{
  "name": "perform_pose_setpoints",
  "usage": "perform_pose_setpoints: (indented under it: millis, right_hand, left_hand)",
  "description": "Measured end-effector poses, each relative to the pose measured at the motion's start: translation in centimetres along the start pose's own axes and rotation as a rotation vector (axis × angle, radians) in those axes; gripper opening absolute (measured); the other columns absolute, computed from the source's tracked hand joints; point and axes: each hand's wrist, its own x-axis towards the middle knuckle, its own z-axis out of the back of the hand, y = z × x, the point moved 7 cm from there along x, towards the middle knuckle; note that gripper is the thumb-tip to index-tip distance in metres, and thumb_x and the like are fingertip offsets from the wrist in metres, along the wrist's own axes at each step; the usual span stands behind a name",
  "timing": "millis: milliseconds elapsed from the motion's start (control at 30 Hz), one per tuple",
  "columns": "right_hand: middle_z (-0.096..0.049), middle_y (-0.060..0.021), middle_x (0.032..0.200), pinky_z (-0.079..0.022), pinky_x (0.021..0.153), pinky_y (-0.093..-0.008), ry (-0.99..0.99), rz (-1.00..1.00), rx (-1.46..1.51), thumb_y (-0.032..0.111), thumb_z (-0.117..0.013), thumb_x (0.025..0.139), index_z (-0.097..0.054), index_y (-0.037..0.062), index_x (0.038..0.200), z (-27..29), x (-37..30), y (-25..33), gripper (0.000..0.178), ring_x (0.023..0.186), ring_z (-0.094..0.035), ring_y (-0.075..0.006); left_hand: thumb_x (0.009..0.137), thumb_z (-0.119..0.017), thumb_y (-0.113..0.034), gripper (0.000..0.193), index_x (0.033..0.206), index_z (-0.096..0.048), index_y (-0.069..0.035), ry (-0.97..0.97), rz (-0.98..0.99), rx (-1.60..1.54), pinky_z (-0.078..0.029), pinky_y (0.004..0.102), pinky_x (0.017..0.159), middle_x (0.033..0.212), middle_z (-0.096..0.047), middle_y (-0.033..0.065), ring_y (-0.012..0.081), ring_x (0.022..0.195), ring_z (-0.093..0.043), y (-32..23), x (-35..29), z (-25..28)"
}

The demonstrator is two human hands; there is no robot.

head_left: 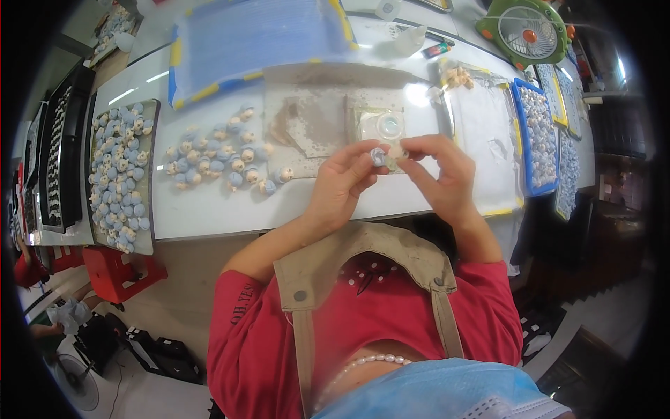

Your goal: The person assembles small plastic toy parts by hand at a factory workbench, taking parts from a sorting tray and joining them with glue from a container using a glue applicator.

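Over the near edge of the white table, my left hand (340, 183) pinches a small blue-and-white figurine piece (377, 156) between thumb and fingers. Close against it, the fingertips of my right hand (450, 174) grip a small cream-coloured piece (397, 153). Whether the two pieces touch is too small to tell. Just beyond my hands, a small round clear dish (390, 126) sits on a stained board (307, 133). Several loose blue-and-cream figurines (209, 164) lie on the table left of my left hand.
A tray (145, 241) crowded with figurines is at the left. A blue-rimmed tray (520, 136) of small pieces stands right. Beyond are cream pieces (458, 77), a bottle (412, 40), a blue sheet (258, 38) and a green fan (527, 33). A red stool (115, 276) stands below left.
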Motion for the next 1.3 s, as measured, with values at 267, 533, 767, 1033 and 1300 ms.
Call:
perform_pose_setpoints:
  millis: [267,533,767,1033,1300]
  right_hand:
    - [-0.064,-0.0087,0.086,-0.049,0.064,-0.0259,0.04,0.066,0.003,-0.005,-0.069,0.07,-0.065,0.0012,0.092,-1.4,-0.7,0.7,0.023,0.074,-0.062,-0.0173]
    - [-0.064,-0.009,0.086,-0.05,0.063,-0.0262,0.086,0.155,-0.063,-0.004,-0.071,0.068,-0.065,0.0025,0.093,-2.4,-0.9,2.0,0.027,0.074,-0.062,-0.0192]
    - [-0.062,-0.0084,0.086,-0.05,0.064,-0.0293,0.146,0.322,-0.125,0.0,-0.072,0.066,-0.064,0.0026,0.096,-3.0,-0.7,3.1,0.031,0.077,-0.06,-0.0227]
    - [-0.061,-0.0045,0.087,-0.047,0.068,-0.0323,0.082,0.479,-0.168,0.006,-0.074,0.057,-0.063,0.0054,0.097,-2.7,-0.6,3.2,0.042,0.078,-0.055,-0.0246]
    - [-0.058,-0.0045,0.079,-0.046,0.061,-0.0318,0.115,0.404,-0.066,0.001,-0.073,0.059,-0.06,0.0047,0.088,-2.0,-1.0,2.6,0.032,0.072,-0.053,-0.0229]
  left_hand:
    - [0.088,-0.059,-0.019,0.034,0.119,-0.054,-0.004,-0.012,-0.025,0.125,-0.047,0.0233,0.076,0.106,-0.061,0.0039,0.0107,0.093,-0.056,-0.4,-0.7,-0.2]
    - [0.085,-0.063,-0.014,0.032,0.113,-0.058,0.0,-0.015,-0.206,0.377,-0.05,0.025,0.077,0.105,-0.063,0.008,0.0122,0.089,-0.059,-1.7,-1.4,0.7]
    - [0.089,-0.058,-0.02,0.032,0.113,-0.058,0.001,-0.027,-0.103,0.171,-0.049,0.0273,0.078,0.094,-0.061,0.0034,0.0119,0.083,-0.058,-0.8,-1.8,0.6]
    - [0.09,-0.055,-0.031,0.042,0.117,-0.051,0.001,0.083,0.096,0.041,-0.047,0.0298,0.085,0.1,-0.058,0.0062,0.0159,0.089,-0.06,-0.2,-2.3,-0.7]
    - [0.081,-0.065,-0.012,0.053,0.125,-0.043,0.006,0.106,0.129,0.281,-0.048,0.0327,0.085,0.101,-0.061,0.013,0.0205,0.095,-0.06,-2.8,-1.6,-3.6]
